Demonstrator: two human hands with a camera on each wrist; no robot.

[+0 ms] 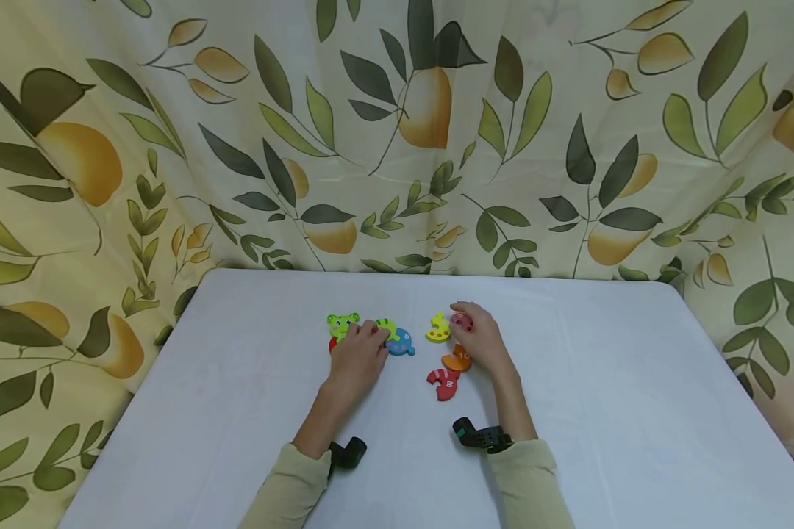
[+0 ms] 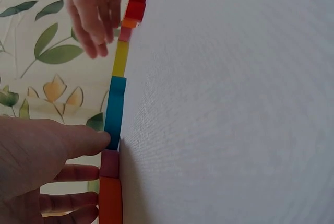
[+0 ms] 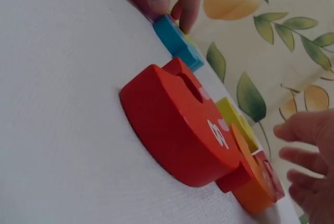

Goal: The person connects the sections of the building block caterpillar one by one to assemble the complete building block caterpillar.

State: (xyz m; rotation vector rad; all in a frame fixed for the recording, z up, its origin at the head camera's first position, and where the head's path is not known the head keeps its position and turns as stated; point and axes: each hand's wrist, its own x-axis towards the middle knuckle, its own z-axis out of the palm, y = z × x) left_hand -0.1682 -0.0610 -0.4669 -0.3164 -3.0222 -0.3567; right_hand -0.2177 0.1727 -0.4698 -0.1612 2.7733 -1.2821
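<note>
My left hand (image 1: 360, 358) reaches over a joined group of painted puzzle pieces. Its thumb touches the blue piece (image 2: 115, 112) in the left wrist view, and its other fingers rest against a pink piece (image 2: 109, 163) and an orange piece (image 2: 110, 201). Around that hand show a green animal-face piece (image 1: 342, 324) and a green striped piece (image 1: 387, 328). My right hand (image 1: 483, 342) hovers with relaxed fingers by a spotted pink piece (image 1: 462, 321); the right wrist view shows a gap between them. Nearby are a yellow piece (image 1: 439, 328), an orange numbered piece (image 1: 457, 360) and a red piece (image 1: 444, 383).
A white cloth covers the table (image 1: 609, 382). Behind it hangs a curtain (image 1: 397, 147) printed with leaves and fruit. Black wrist cameras are strapped to both wrists, the right one (image 1: 479, 435) close above the cloth.
</note>
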